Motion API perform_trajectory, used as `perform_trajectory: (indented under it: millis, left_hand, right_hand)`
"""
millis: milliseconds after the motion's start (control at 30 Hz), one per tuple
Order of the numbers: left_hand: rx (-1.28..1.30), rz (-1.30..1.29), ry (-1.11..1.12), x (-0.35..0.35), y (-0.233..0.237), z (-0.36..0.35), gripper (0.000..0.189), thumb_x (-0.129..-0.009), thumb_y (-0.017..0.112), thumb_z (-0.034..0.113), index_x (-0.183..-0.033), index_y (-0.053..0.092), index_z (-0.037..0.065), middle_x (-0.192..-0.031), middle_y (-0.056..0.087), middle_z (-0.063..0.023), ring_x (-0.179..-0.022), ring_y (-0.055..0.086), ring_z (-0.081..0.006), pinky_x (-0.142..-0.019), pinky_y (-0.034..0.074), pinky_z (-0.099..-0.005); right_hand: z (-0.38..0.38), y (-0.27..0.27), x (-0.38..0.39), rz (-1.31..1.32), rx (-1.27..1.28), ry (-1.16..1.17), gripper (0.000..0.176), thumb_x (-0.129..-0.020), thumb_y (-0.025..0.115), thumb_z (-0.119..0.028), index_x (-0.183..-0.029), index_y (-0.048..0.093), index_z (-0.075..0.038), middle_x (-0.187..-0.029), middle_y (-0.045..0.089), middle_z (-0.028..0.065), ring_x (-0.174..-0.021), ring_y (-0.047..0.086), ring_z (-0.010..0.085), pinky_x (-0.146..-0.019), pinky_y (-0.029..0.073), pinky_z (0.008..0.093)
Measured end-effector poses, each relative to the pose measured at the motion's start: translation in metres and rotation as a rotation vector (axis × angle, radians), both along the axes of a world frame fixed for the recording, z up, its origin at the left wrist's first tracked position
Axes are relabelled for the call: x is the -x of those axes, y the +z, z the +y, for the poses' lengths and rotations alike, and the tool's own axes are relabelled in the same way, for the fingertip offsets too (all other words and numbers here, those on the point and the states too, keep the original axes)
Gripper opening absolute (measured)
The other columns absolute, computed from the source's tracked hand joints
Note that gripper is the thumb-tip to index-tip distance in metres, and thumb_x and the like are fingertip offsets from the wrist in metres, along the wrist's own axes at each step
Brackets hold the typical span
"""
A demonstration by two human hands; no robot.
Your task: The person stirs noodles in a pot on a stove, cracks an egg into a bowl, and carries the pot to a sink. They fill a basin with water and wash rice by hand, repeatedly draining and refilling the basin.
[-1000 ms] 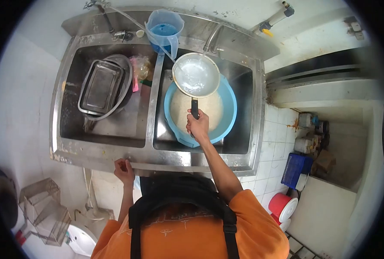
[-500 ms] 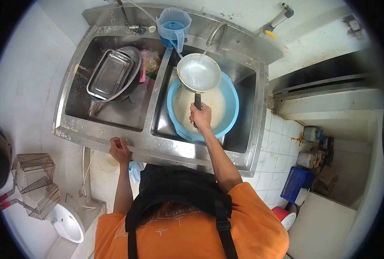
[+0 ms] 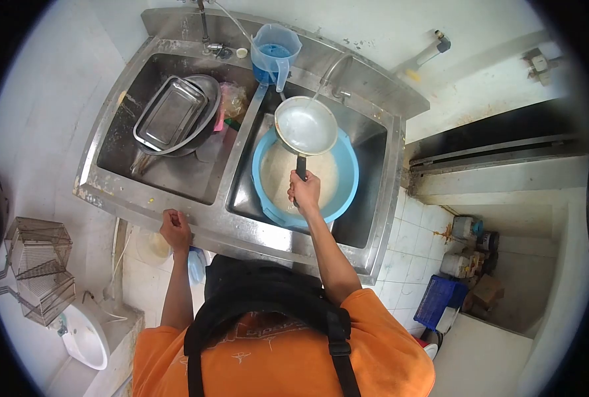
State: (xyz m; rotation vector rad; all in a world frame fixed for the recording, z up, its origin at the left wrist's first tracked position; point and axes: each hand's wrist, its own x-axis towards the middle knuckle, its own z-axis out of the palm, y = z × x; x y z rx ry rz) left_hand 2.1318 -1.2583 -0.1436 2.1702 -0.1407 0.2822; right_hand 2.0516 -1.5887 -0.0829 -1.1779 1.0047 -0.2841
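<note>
My right hand (image 3: 305, 191) is wrapped round the black handle of a round metal pan (image 3: 305, 126), held under the bent faucet (image 3: 335, 74). Water seems to run into the pan. Beneath it, in the right sink basin, a light blue tub (image 3: 349, 173) holds cloudy, whitish contents (image 3: 278, 173). My left hand (image 3: 175, 229) rests at the front edge of the steel sink (image 3: 208, 228), its fingers curled; whether they hold anything cannot be made out.
In the left basin lie a rectangular metal tray (image 3: 173, 114), an oval metal dish and a pink item (image 3: 231, 99). A jug of blue liquid (image 3: 274, 54) stands behind the divider. Wire baskets (image 3: 41, 248) hang at left; a blue crate (image 3: 440, 302) sits at right.
The view has turned and shifted slightly. My right hand still grips the pan over the tub, and my left hand remains at the sink edge.
</note>
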Motion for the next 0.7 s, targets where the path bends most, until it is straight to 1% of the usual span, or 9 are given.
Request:
perform_trajectory:
  millis: [100,167,267,300,367,500,567,700]
  left_hand:
    - [0.035,-0.016,0.007,-0.002,-0.006,0.001,0.008,-0.086,0.059,0.011,-0.083,0.055,0.005,-0.056,0.052,-0.0039,-0.047,0.049,-0.013,-0.047,0.039,-0.0279]
    - [-0.018,-0.022,-0.004,-0.002,-0.009,0.004,0.009,-0.085,0.061,0.012,-0.081,0.054,0.006,-0.056,0.052,-0.0052,-0.046,0.051,-0.0155,-0.047,0.041,-0.0294]
    - [-0.033,-0.032,0.014,0.0,-0.003,0.002,0.009,-0.084,0.061,0.012,-0.081,0.054,0.007,-0.055,0.051,-0.005,-0.046,0.051,-0.0154,-0.047,0.041,-0.0288]
    - [-0.023,-0.024,0.039,0.0,-0.006,0.001,0.009,-0.084,0.061,0.012,-0.081,0.054,0.007,-0.055,0.051,-0.005,-0.046,0.051,-0.0154,-0.047,0.041,-0.0288]
    - [0.045,-0.021,0.018,-0.001,-0.009,0.002,0.009,-0.084,0.061,0.01,-0.08,0.053,0.006,-0.055,0.05,-0.0043,-0.046,0.049,-0.014,-0.047,0.04,-0.0278]
    - [0.059,0.002,0.027,-0.001,-0.003,0.0,0.008,-0.083,0.06,0.008,-0.079,0.053,0.006,-0.054,0.049,-0.0031,-0.046,0.047,-0.012,-0.046,0.039,-0.0263]
    - [0.009,-0.008,0.041,0.0,-0.002,0.0,0.008,-0.082,0.06,0.007,-0.079,0.053,0.006,-0.054,0.049,-0.0022,-0.046,0.046,-0.0105,-0.046,0.038,-0.0252]
    - [0.041,-0.016,0.025,0.0,-0.002,0.0,0.007,-0.083,0.06,0.007,-0.08,0.054,0.006,-0.054,0.05,-0.0023,-0.046,0.047,-0.0107,-0.046,0.039,-0.0251]
  right_hand:
    - [0.0,0.003,-0.001,-0.016,0.002,0.002,0.013,-0.086,0.06,-0.01,-0.085,0.053,0.001,-0.054,0.048,0.0029,-0.037,0.044,0.0108,-0.032,0.035,0.0265]
    - [0.001,0.005,-0.001,-0.007,0.027,-0.001,0.009,-0.085,0.058,-0.007,-0.085,0.052,0.0,-0.054,0.046,0.003,-0.037,0.042,0.0099,-0.032,0.031,0.0254]
    - [0.001,0.007,-0.001,-0.003,0.008,-0.006,0.01,-0.086,0.058,-0.007,-0.084,0.051,-0.001,-0.054,0.046,0.0029,-0.036,0.041,0.0099,-0.032,0.031,0.0254]
    - [0.0,0.01,0.0,-0.016,-0.006,0.011,0.013,-0.086,0.06,-0.009,-0.088,0.053,0.001,-0.053,0.047,0.0035,-0.037,0.043,0.011,-0.031,0.033,0.0263]
    - [0.0,0.014,0.001,-0.007,0.007,0.032,0.011,-0.086,0.059,-0.008,-0.089,0.053,0.001,-0.053,0.047,0.0035,-0.037,0.043,0.011,-0.031,0.033,0.0264]
    - [0.0,0.02,-0.001,-0.019,0.02,0.028,0.008,-0.085,0.057,-0.005,-0.089,0.053,0.001,-0.053,0.047,0.0036,-0.037,0.043,0.011,-0.032,0.032,0.0265]
    - [-0.001,0.018,-0.002,-0.019,0.02,0.025,0.008,-0.084,0.056,-0.005,-0.088,0.053,0.001,-0.053,0.047,0.0036,-0.037,0.043,0.011,-0.032,0.032,0.0263]
    - [0.0,0.017,-0.004,-0.035,-0.003,0.016,0.007,-0.084,0.056,-0.004,-0.088,0.054,0.001,-0.053,0.046,0.0036,-0.037,0.043,0.0109,-0.032,0.032,0.0261]
